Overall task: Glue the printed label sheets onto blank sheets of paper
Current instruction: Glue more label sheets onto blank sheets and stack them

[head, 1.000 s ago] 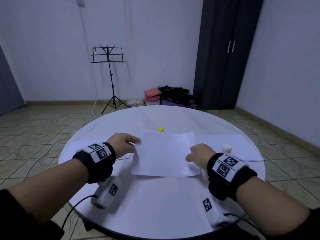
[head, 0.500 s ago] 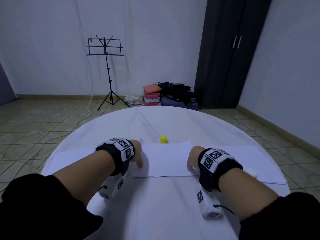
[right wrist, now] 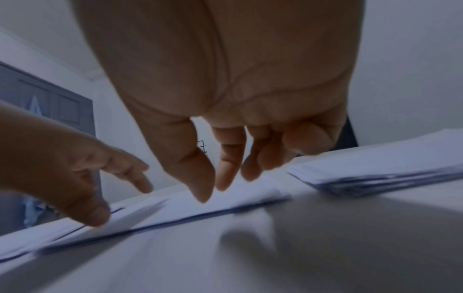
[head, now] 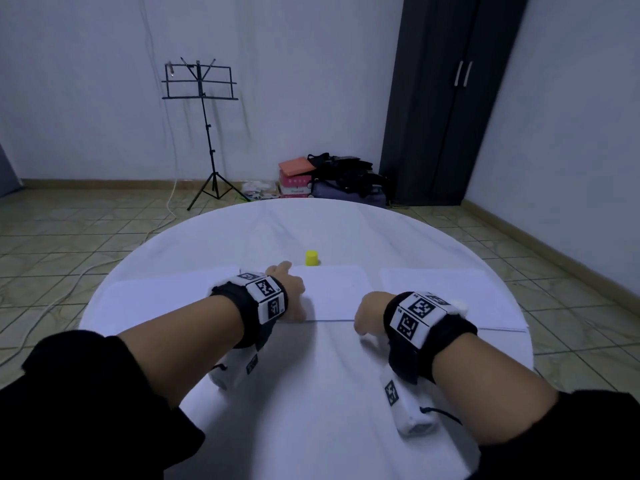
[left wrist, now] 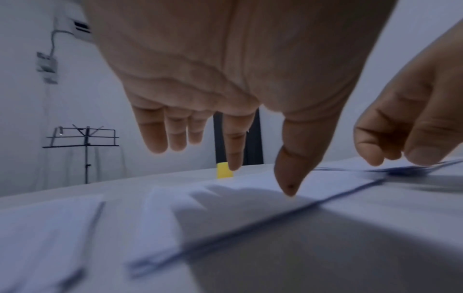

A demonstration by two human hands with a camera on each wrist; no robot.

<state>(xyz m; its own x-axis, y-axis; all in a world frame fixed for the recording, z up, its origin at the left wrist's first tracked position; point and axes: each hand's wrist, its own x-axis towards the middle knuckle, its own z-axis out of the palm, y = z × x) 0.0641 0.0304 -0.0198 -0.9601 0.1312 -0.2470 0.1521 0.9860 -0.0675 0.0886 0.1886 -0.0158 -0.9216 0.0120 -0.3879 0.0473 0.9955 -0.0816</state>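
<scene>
A white sheet (head: 334, 292) lies flat at the middle of the round white table (head: 311, 393). My left hand (head: 289, 289) rests on its left edge; in the left wrist view the fingers (left wrist: 155, 138) are straight and the thumb tip touches the sheet (left wrist: 238, 200). My right hand (head: 365, 315) sits at the near right corner, with thumb and forefinger tips of this hand (right wrist: 213, 192) down on the paper (right wrist: 250, 194) and the other fingers loosely bent. A yellow cap (head: 311, 258) stands just beyond the sheet. Something small and white (head: 459, 304) shows behind my right wrist.
A stack of paper (head: 446, 292) lies to the right and more sheets (head: 162, 299) to the left. Beyond the table stand a music stand (head: 202, 98), a dark wardrobe (head: 450, 98) and boxes and bags (head: 329, 178) on the tiled floor.
The middle sheet, held at its edges a second ago, now lies flat. My left hand has let go and slid forward along the left edge. The head camera has tilted up.
</scene>
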